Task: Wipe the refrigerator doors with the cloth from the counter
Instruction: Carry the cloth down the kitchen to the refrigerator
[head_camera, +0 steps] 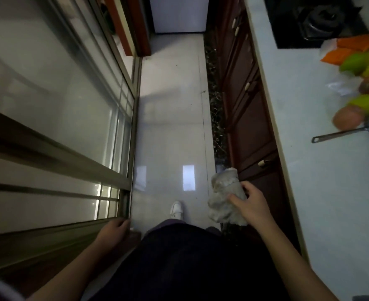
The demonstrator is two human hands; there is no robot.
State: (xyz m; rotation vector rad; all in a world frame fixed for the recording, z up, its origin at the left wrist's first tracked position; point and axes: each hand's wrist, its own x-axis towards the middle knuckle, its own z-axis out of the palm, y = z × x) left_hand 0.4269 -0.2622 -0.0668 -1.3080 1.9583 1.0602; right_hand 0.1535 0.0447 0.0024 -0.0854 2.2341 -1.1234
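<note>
At seven o'clock the left hand [112, 232] rests loosely curled on the sliding door frame [122, 205], holding nothing. At four o'clock the right hand [251, 203] grips the cloth [224, 200], already off the table [322, 148]. The refrigerator [179, 14], twelve o'clock, looks unwiped.

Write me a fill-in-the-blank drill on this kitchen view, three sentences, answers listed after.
1. The crumpled grey cloth is held in the person's ____ hand.
2. The left hand rests on the frame of the sliding ____ door.
3. The long-handled metal ladle lies on the pale ____, near the fruit.

Missing words: right; glass; counter
</note>
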